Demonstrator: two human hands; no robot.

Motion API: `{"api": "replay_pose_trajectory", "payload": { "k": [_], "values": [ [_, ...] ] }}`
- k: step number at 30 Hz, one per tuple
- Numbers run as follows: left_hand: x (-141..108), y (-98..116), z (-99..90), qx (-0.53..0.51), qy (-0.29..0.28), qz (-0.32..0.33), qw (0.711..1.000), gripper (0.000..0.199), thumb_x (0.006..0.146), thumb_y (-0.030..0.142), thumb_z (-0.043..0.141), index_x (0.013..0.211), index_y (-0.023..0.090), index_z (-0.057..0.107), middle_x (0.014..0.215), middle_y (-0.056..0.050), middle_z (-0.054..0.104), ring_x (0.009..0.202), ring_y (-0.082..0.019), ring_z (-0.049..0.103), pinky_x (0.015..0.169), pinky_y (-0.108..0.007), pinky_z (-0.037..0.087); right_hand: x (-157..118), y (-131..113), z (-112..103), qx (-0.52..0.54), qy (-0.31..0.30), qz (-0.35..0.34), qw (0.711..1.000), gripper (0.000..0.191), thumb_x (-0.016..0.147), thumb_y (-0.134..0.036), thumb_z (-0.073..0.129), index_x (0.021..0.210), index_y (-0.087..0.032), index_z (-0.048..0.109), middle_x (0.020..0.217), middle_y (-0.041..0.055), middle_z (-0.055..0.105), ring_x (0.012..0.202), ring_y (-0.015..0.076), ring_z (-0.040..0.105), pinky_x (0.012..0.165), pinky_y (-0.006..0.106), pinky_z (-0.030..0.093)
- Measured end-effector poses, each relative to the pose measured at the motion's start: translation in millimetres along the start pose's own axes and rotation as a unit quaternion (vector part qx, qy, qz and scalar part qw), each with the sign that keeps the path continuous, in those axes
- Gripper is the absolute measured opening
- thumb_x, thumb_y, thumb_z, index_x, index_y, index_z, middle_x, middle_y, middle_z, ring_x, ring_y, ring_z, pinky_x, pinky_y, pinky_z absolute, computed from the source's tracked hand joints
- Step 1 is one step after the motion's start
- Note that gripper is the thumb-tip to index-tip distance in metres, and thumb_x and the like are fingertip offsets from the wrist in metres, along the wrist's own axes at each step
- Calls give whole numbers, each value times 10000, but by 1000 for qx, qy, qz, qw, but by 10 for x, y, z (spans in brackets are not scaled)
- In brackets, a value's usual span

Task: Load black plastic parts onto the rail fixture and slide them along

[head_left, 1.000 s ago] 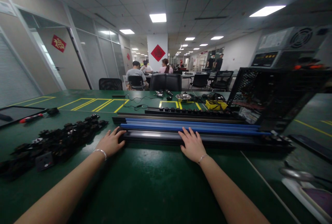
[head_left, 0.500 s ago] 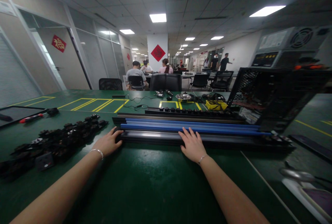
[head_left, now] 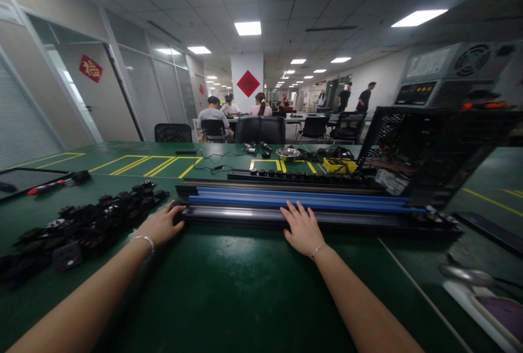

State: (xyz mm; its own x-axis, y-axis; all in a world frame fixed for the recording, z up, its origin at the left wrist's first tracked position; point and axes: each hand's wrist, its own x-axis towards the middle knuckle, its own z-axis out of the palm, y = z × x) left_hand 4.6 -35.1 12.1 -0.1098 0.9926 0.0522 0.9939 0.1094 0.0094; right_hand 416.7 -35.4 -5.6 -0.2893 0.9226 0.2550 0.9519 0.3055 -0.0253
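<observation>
Both hands are flat on the green bench: the left hand (head_left: pixel 161 225) has its fingers curled loosely round the left end of the nearest long grey rail (head_left: pixel 253 213), the right hand (head_left: pixel 301 227) lies spread open, palm down, on the same rail around its middle, gripping nothing. That rail lies across the bench right in front of the person. Looks like it's just being lined up, nothing fitted in it yet as far as I can see. Behind it lie one blue rail (head_left: pixel 302 199) and one dark rail (head_left: pixel 281 183), so three long pieces stacked going away. To the left sits a heap of small black parts (head_left: pixel 81 222), too many to count. Far right stands a black mesh case (head_left: pixel 433 151)
</observation>
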Motion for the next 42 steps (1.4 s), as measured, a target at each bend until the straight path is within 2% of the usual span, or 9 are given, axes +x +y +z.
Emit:
{"api": "replay_pose_trajectory", "payload": {
  "k": [8, 15, 18, 21, 24, 28, 32, 38, 42],
  "values": [
    [14, -80, 3, 19, 16, -10, 1000, 580, 761, 547, 327, 1305, 350, 369, 1436, -36, 288, 1139, -299, 487, 859, -440, 439, 0, 1, 7, 0, 4, -2, 1000, 603, 749, -301, 453, 1341, -263, 349, 1466, 11, 212, 1331, 271, 123, 1048, 479, 93],
    [16, -127, 22, 41, 40, 17, 998, 580, 761, 532, 341, 1302, 325, 380, 1402, -65, 346, 1218, -275, 410, 908, -439, 404, 2, -4, -8, 6, -1, 0, 1000, 609, 746, -304, 462, 1342, -259, 346, 1468, 22, 208, 1332, 273, 118, 1046, 483, 96],
    [7, -186, 38, 30, 42, -5, 999, 586, 767, 550, 324, 1302, 315, 379, 1417, -77, 316, 1232, -277, 393, 924, -439, 391, -1, -1, -17, 10, -1, -1, 1000, 609, 746, -306, 469, 1341, -259, 347, 1467, 26, 209, 1331, 275, 122, 1045, 485, 98],
    [-24, -293, 41, 42, 49, -25, 998, 584, 777, 564, 310, 1298, 309, 385, 1425, -84, 304, 1291, -281, 299, 952, -455, 353, -2, 1, -15, 11, 2, -2, 1000, 608, 746, -306, 470, 1340, -256, 351, 1465, 27, 216, 1328, 278, 130, 1045, 486, 97],
    [-73, -410, 11, 95, 93, -33, 991, 554, 793, 544, 311, 1288, 309, 394, 1418, -68, 323, 1337, -262, 186, 987, -474, 289, -2, -2, -5, 10, 3, -1, 1000, 607, 746, -307, 468, 1339, -256, 353, 1465, 26, 216, 1328, 280, 131, 1044, 487, 96],
    [-116, -555, -94, 130, 152, -101, 975, 516, 836, 513, 233, 1305, 328, 348, 1438, -56, 288, 1343, -253, 141, 999, -532, 208, -2, -5, -2, 9, 4, -1, 1000, 607, 746, -307, 462, 1341, -261, 348, 1467, 17, 209, 1330, 275, 122, 1046, 486, 93],
    [-76, -743, -209, 89, 176, -213, 957, 559, 852, 524, 129, 1346, 303, 269, 1463, -115, 202, 1350, -296, 73, 966, -637, 124, -2, -1, -11, 6, -3, 1, 1000, 607, 748, -307, 460, 1342, -262, 345, 1468, 17, 207, 1331, 271, 118, 1047, 484, 92],
    [57, -1006, -285, 12, 126, -344, 930, 617, 827, 562, 121, 1335, 266, 305, 1437, -149, 253, 1345, -320, 53, 909, -691, 145, -6, -2, -12, 5, 1, 1, 1000, 609, 748, -311, 460, 1343, -263, 343, 1467, 20, 209, 1332, 273, 117, 1047, 487, 87],
    [87, -1046, -264, 0, 108, -366, 924, 588, 822, 534, 188, 1322, 257, 321, 1431, -124, 286, 1339, -307, 76, 888, -715, 142, -8, -9, -9, 4, 3, 0, 1000, 606, 749, -312, 460, 1342, -260, 345, 1467, 19, 209, 1332, 272, 115, 1047, 488, 87]
  ]
}}
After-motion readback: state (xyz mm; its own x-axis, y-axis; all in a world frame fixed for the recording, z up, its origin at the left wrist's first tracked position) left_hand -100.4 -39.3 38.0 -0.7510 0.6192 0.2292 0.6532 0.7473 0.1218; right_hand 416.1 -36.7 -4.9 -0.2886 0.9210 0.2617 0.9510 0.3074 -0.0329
